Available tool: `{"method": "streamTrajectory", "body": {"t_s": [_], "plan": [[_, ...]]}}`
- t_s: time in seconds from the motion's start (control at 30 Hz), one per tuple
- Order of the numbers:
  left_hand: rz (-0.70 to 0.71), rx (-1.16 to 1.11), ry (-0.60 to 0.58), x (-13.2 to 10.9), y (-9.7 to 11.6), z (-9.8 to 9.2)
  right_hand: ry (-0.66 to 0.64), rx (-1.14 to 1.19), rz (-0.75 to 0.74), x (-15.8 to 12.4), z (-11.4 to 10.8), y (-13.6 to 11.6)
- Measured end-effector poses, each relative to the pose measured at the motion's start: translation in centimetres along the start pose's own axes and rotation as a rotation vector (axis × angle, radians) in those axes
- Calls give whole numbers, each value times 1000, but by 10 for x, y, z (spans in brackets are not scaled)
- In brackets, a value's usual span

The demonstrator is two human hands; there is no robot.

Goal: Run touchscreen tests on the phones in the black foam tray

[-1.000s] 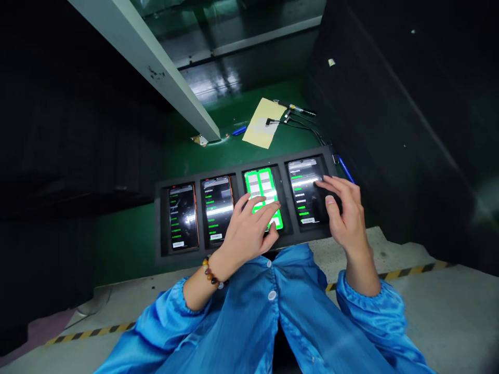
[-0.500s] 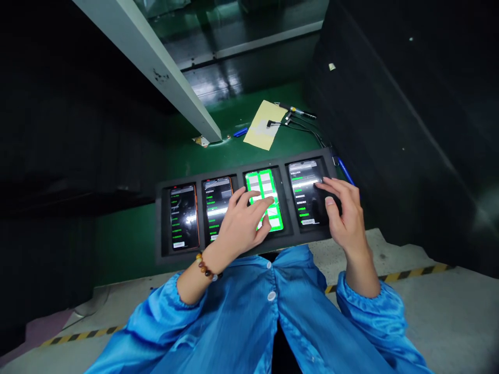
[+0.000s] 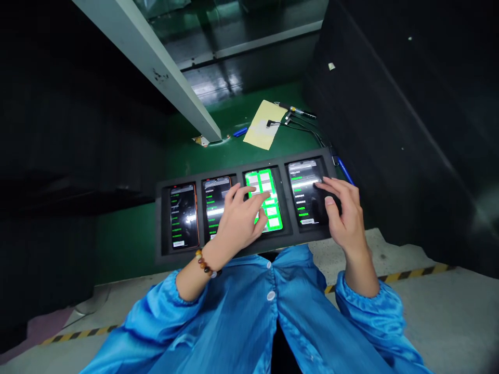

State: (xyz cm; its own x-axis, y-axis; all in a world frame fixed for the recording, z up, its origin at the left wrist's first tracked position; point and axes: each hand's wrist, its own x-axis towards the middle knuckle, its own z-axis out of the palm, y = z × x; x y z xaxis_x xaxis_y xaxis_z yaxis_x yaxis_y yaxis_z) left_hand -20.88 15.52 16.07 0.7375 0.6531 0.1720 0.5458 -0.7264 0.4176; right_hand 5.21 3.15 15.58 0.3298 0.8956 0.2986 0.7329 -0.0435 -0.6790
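Observation:
A dark tray [image 3: 159, 223] holds several phones side by side in separate recesses. Over the phone with the green and white screen [image 3: 276, 210] is my left hand [image 3: 242, 215], fingers apart, its index fingertip at the screen. My right hand [image 3: 345, 210] is open at the right edge of the rightmost phone [image 3: 306, 200], fingertips on or just above its dark screen. The phone at the far left [image 3: 183, 215] and the one beside it [image 3: 212, 200] show dark screens with green text lines; my left hand partly covers the latter.
Beyond the tray on the green surface [image 3: 187, 161] lie a yellow sheet [image 3: 257, 127], black cables [image 3: 307, 127], a marker pen [image 3: 304, 112] and a blue item [image 3: 240, 132]. A pale post [image 3: 167, 72] stands at the back left. Dark panels flank both sides.
My left hand has shifted slightly left and its index finger has drawn back a little over the green-and-white screen. My right hand has hardly moved.

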Motion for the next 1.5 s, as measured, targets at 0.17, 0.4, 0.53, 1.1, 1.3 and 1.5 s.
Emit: {"method": "streamTrajectory", "body": {"t_s": [0.17,0.4,0.53,1.1,1.3,1.5], "plan": [[0,23,-25,9,0,0,17,11,-9,0,0,0],[-126,141,57,7,-17,-10,12,22,-6,0,-1,0],[-29,61,-17,28,-3,1,21,12,-14,0,1,1],[-575,65,364,-101,-103,-59,-262,-161,-245,10,56,-77],[-674,-42,409,-136,-133,-59,-309,-185,-242,5,81,-87],[-656,-197,433,-143,-160,-40,-67,-177,-113,-12,76,-79]]}}
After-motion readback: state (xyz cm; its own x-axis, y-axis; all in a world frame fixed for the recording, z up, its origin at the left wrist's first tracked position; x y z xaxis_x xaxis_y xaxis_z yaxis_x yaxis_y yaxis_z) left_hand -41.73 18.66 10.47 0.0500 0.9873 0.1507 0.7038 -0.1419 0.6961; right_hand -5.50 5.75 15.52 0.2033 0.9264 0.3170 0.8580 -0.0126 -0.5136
